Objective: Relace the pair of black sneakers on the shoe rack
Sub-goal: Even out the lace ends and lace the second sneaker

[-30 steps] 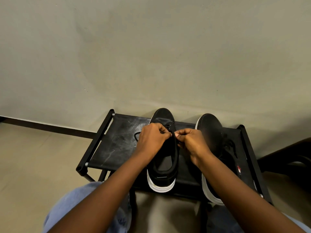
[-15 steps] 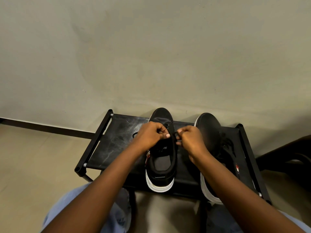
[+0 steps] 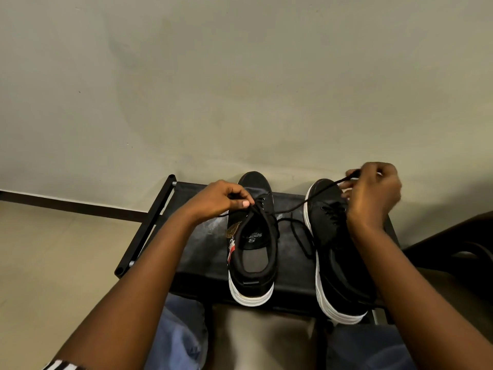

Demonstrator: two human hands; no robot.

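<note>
Two black sneakers with white soles stand side by side on the black shoe rack (image 3: 202, 236), toes toward the wall. My left hand (image 3: 221, 200) grips the upper left edge of the left sneaker (image 3: 252, 252), thumb on its rim near the eyelets. My right hand (image 3: 373, 193) is raised above the toe of the right sneaker (image 3: 338, 252) and pinches the end of a black lace (image 3: 309, 202). The lace runs taut from the left sneaker's eyelets up to my right hand. A slack loop of lace lies on the rack between the two shoes.
A plain grey wall rises right behind the rack, with a dark skirting strip (image 3: 66, 205) along the floor at left. A dark piece of furniture (image 3: 458, 244) sits at the right edge. My knees in blue jeans (image 3: 181, 335) are just in front of the rack.
My right hand has swung up and to the right, drawing the lace out through the left sneaker. My left hand has stayed on that sneaker.
</note>
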